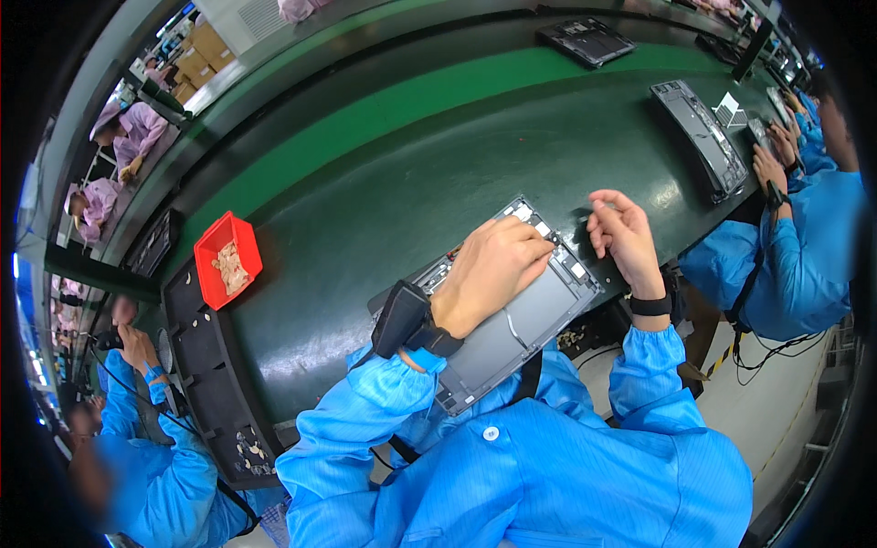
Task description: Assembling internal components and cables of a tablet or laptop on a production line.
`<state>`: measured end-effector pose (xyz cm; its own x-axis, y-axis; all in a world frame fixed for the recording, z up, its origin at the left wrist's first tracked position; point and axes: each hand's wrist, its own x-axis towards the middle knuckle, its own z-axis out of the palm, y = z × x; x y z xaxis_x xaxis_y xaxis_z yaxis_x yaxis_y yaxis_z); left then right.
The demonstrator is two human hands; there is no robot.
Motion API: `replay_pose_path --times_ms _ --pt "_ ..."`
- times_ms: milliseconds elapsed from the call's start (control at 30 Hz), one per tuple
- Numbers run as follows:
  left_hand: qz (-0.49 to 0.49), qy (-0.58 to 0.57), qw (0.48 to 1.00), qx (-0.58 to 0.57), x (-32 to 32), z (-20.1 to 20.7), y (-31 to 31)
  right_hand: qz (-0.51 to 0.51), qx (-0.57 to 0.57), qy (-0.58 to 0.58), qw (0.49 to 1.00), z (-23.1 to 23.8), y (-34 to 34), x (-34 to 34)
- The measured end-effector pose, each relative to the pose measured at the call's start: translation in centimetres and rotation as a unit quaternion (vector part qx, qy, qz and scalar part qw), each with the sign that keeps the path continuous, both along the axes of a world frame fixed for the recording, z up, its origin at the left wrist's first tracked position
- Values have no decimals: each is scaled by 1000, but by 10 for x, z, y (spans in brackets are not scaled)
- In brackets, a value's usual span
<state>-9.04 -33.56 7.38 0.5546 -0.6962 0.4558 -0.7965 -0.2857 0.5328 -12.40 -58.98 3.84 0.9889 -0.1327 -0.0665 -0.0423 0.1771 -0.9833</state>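
Observation:
An opened flat grey electronic device (489, 352), like a tablet or thin laptop body with its inside bare, lies tilted at the table's near edge. Small white and metallic parts line its far end. My left hand (489, 269) rests across that end, its fingers bent and pressed together near the far right corner. Whatever its fingertips may hold is hidden. Just right of the device, my right hand (626, 239) is raised off the table. Its fingers are loosely bent and apart, with nothing visible in them. A dark device is strapped to my left wrist, a black band to the right.
A red bin (228, 260) of small pale pieces stands left, beside a black compartment tray (206, 352) with bits in it. More opened devices lie at the right (702, 142) and far side (586, 42). Co-workers in blue sit close on both sides.

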Motion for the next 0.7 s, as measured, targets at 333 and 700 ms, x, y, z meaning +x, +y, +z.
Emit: replay_pose_path --times_ms 333,700 --pt "-6 -37 998 40 -4 8 -8 4 113 -54 992 -9 -7 -5" --pt "-13 -63 997 44 4 0 -13 3 108 -60 992 -8 -6 -5"
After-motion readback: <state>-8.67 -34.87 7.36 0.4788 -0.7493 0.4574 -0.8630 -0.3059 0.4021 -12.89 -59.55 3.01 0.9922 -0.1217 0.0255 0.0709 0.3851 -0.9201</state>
